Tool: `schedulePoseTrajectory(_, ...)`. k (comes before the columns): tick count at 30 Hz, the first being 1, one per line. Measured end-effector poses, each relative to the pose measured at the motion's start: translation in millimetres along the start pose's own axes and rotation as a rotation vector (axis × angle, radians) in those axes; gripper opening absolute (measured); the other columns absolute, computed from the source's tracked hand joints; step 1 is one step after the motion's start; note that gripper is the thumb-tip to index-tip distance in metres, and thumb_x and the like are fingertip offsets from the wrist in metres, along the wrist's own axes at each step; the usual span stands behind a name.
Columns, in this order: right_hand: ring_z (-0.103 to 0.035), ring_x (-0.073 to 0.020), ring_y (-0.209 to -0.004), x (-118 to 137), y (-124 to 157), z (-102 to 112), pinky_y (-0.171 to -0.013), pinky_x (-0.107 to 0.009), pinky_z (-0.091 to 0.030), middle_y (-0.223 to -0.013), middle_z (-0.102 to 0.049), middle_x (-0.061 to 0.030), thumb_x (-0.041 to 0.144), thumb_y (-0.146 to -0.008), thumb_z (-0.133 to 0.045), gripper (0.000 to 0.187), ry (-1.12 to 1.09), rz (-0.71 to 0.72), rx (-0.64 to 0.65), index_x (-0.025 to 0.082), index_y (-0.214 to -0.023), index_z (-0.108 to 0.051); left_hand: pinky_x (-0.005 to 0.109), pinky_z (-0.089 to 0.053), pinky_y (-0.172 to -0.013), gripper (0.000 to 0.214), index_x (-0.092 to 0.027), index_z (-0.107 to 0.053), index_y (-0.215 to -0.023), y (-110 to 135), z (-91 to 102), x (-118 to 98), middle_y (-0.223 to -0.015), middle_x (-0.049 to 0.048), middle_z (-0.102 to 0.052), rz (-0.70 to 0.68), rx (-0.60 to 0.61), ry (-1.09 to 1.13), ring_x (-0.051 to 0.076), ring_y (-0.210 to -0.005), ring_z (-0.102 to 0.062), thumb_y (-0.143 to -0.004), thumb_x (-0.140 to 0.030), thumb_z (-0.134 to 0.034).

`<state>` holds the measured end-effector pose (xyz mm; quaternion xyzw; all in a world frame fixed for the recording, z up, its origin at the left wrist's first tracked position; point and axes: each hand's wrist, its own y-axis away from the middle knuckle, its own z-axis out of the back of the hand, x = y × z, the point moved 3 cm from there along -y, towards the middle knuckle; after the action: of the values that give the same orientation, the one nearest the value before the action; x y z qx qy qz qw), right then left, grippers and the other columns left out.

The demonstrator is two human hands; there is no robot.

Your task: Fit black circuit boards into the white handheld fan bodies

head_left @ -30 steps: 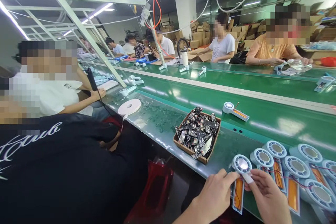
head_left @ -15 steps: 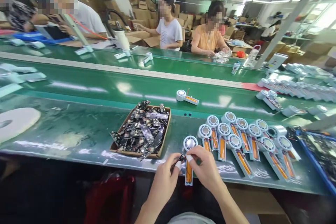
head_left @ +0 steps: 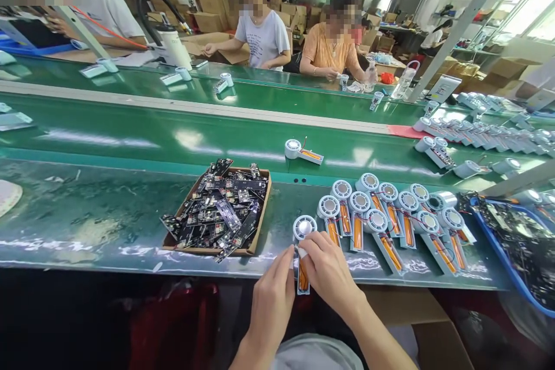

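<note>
My left hand and my right hand both pinch one small handheld fan half at the near edge of the green bench. It has a round white head and an orange battery in its handle. The fingertips press together on the handle, just below the head. To the left lies a shallow cardboard tray heaped with black circuit boards. To the right lie several more fan halves in overlapping rows.
One fan half lies alone on the green conveyor belt. A blue tray of black parts sits at far right, more fan bodies behind it. Other people work across the belt, with cardboard boxes behind them.
The view has swung right and down from the neighbours to my own bench. My hands have kept hold of the fan half, now gripping lower on its handle.
</note>
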<state>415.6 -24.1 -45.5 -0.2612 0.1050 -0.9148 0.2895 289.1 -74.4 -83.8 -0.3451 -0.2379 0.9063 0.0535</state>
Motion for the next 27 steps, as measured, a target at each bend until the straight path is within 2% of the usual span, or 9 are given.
schedulePoseTrajectory(4,-0.057,-0.0211,-0.080,-7,0,-6,-0.072,-0.031,-0.047,-0.092,-0.066,-0.0070,0.005,-0.094,-0.048,0.021,-0.118,-0.063,0.019,0.017,-0.095,-0.066,0.033,-0.062,-0.086,0.036,-0.016,-0.071,-0.118,-5,4.8,5,-0.114,0.0119,-0.078,0.085,0.045,0.091,0.025,-0.102,-0.076,-0.095,-0.014,-0.043)
schedulePoseTrajectory(9,-0.063,-0.0190,-0.089,-15,-1,-7,-0.078,-0.028,-0.050,-0.099,-0.066,-0.0066,0.010,-0.096,-0.050,0.024,-0.456,-0.138,0.030,0.020,-0.108,-0.069,0.031,-0.063,-0.079,0.031,-0.019,-0.075,-0.111,-19,15.3,15,-0.110,0.0092,-0.079,0.219,0.206,0.361,0.022,-0.088,-0.077,-0.094,-0.020,-0.049)
schedulePoseTrajectory(13,-0.063,-0.0178,-0.087,-15,-4,-4,-0.077,-0.028,-0.049,-0.094,-0.064,-0.0047,0.012,-0.095,-0.053,0.024,-0.562,-0.169,0.061,0.023,-0.098,-0.075,0.030,-0.062,-0.076,0.030,-0.021,-0.077,-0.109,-27,16.4,18,-0.109,0.0092,-0.079,0.219,0.272,0.457,0.021,-0.083,-0.076,-0.094,-0.026,-0.051)
schedulePoseTrajectory(17,-0.060,-0.0185,-0.079,-11,-4,2,-0.072,-0.029,-0.047,-0.088,-0.062,-0.0055,0.018,-0.095,-0.053,0.024,-0.475,-0.253,0.027,0.022,-0.098,-0.076,0.033,-0.059,-0.089,0.031,-0.021,-0.076,-0.110,-25,13.4,15,-0.113,0.0089,-0.078,0.296,0.265,0.469,0.024,-0.102,-0.074,-0.093,-0.031,-0.052)
schedulePoseTrajectory(20,-0.060,-0.0175,-0.075,-10,0,5,-0.071,-0.028,-0.046,-0.084,-0.066,-0.0044,0.027,-0.097,-0.053,0.023,-0.572,-0.369,0.106,0.021,-0.103,-0.074,0.038,-0.053,-0.102,0.038,-0.023,-0.071,-0.122,-15,14.1,10,-0.126,0.0085,-0.073,0.416,0.320,0.506,0.026,-0.118,-0.067,-0.096,-0.037,-0.047)
schedulePoseTrajectory(22,-0.061,-0.0170,-0.074,-15,3,5,-0.070,-0.028,-0.047,-0.083,-0.068,-0.0035,0.032,-0.093,-0.059,0.023,-0.695,-0.470,0.147,0.019,-0.106,-0.071,0.039,-0.050,-0.106,0.041,-0.024,-0.067,-0.127,-8,14.3,8,-0.131,0.0084,-0.070,0.501,0.359,0.571,0.026,-0.123,-0.064,-0.098,-0.041,-0.044)
schedulePoseTrajectory(24,-0.059,-0.0163,-0.071,-21,5,3,-0.066,-0.026,-0.046,-0.080,-0.067,-0.0024,0.033,-0.085,-0.063,0.024,-0.838,-0.558,0.165,0.017,-0.103,-0.070,0.040,-0.051,-0.104,0.043,-0.022,-0.066,-0.126,-5,11.9,10,-0.127,0.0105,-0.072,0.586,0.338,0.622,0.027,-0.119,-0.066,-0.096,-0.044,-0.045)
schedulePoseTrajectory(27,-0.055,-0.0140,-0.066,-28,5,-2,-0.063,-0.025,-0.043,-0.073,-0.062,0.0003,0.031,-0.079,-0.060,0.019,-1.079,-0.621,0.168,0.018,-0.091,-0.067,0.040,-0.058,-0.084,0.046,-0.016,-0.066,-0.118,-9,-0.9,15,-0.106,0.0129,-0.076,0.663,0.346,0.624,0.028,-0.094,-0.072,-0.088,-0.049,-0.055)
